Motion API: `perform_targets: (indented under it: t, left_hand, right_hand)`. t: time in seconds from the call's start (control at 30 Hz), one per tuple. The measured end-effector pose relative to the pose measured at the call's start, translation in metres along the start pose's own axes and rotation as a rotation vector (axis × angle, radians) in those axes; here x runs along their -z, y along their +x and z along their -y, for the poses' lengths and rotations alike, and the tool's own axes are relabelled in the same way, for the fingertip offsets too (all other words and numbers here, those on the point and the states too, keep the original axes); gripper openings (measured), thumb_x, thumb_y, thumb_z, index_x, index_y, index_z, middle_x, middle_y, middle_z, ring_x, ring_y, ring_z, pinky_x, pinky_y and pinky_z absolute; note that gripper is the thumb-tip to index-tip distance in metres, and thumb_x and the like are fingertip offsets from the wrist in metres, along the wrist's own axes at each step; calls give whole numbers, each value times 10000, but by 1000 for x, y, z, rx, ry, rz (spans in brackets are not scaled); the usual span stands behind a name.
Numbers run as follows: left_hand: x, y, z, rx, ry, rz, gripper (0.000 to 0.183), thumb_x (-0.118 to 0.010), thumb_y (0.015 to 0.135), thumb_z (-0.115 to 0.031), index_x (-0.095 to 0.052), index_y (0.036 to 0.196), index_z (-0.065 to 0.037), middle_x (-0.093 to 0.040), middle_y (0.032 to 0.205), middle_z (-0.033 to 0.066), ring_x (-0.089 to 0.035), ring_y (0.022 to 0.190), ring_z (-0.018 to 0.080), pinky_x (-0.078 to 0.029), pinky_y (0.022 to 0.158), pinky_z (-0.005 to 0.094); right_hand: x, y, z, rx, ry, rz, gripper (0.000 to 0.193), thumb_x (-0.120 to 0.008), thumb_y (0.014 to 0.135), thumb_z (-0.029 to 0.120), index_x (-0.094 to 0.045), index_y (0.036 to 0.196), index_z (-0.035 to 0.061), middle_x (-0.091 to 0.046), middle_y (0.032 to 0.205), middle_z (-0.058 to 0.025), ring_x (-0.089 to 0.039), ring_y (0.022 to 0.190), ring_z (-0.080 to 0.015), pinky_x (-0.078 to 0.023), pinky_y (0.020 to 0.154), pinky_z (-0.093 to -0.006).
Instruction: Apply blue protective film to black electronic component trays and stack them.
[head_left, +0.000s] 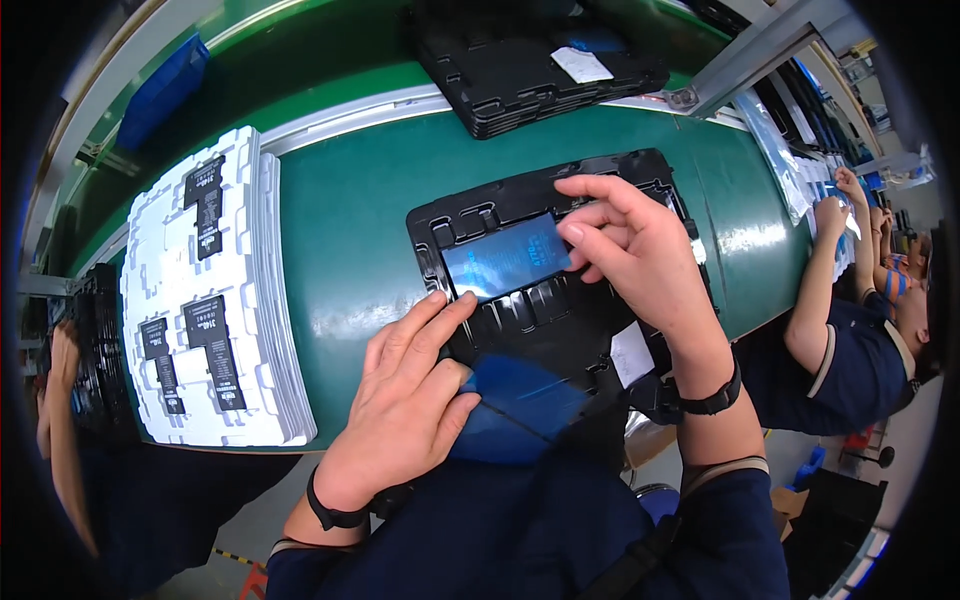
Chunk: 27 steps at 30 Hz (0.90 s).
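Note:
A flat rectangular battery (pixel 508 258) with a shiny blue-tinted, printed face lies in a recess of the black plastic tray (pixel 440 215) in front of me. My left hand (pixel 405 400) rests at its near left corner, two fingertips touching that edge. The thumb and curled forefinger of that hand pinch a translucent blue film sheet (pixel 530 400), which lies over the tray's near part. My right hand (pixel 635 250) is at the battery's right end, thumb and curled fingers close together, forefinger raised. Whatever they pinch, if anything, is hidden.
A stack of white trays (pixel 270 300) holding several black batteries stands at left. More black trays (pixel 540 90) are stacked at the far side, a white paper (pixel 582 65) on top. Another paper (pixel 631 354) lies on the near tray. Co-workers' arms (pixel 822 260) show at both sides.

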<state>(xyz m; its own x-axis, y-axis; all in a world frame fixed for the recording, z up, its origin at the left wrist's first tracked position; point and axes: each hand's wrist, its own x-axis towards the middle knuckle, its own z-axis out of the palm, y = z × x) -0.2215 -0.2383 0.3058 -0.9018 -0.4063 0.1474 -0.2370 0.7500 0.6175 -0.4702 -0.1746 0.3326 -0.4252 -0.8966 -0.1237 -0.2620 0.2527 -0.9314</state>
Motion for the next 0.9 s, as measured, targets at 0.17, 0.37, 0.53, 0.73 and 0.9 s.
perform_targets:
  t: [0.17, 0.37, 0.53, 0.73, 0.9]
  left_hand:
    - [1, 4, 4, -35, 17, -27, 167, -706, 765, -110, -569, 827, -38, -458, 1442, 181, -379, 1361, 370, -321, 1046, 490]
    - [7, -5, 5, -31, 19, -91, 145, -682, 801, -100, -566, 840, -23, -474, 1428, 192, -382, 1363, 391, -323, 1059, 489]
    - [-5, -17, 13, -143, -127, -325, 190, -654, 836, -83, -482, 799, -11, -529, 1350, 229, -465, 1288, 431, -361, 1071, 502]
    - [-21, -36, -1, -71, -185, -459, 140, -633, 870, -110, -542, 855, -5, -583, 1284, 181, -537, 1198, 373, -425, 988, 451]
    - [-26, -30, 1, -18, -158, -454, 137, -622, 878, -121, -576, 930, -3, -588, 1245, 154, -532, 1166, 362, -433, 976, 432]
  right_hand:
    - [32, -28, -3, 74, -51, -190, 283, -634, 897, 39, -625, 1179, 25, -696, 906, -75, -688, 758, -109, -528, 633, -219]
    - [53, -69, -28, 229, -19, -479, 249, -594, 911, -16, -636, 1156, -5, -688, 992, -73, -649, 882, -120, -501, 804, -242]
    - [97, -60, -66, 340, -165, -587, 339, -563, 926, -4, -582, 1264, 12, -641, 1124, -91, -606, 1063, -159, -472, 928, -295]
    - [152, -30, -166, 175, 120, -583, 282, -554, 989, 147, -595, 1243, 30, -638, 995, -35, -553, 841, -67, -434, 718, -192]
    - [152, -13, -187, 238, 9, -487, 231, -536, 995, 142, -619, 1165, 9, -610, 934, -14, -526, 812, -65, -420, 716, -199]
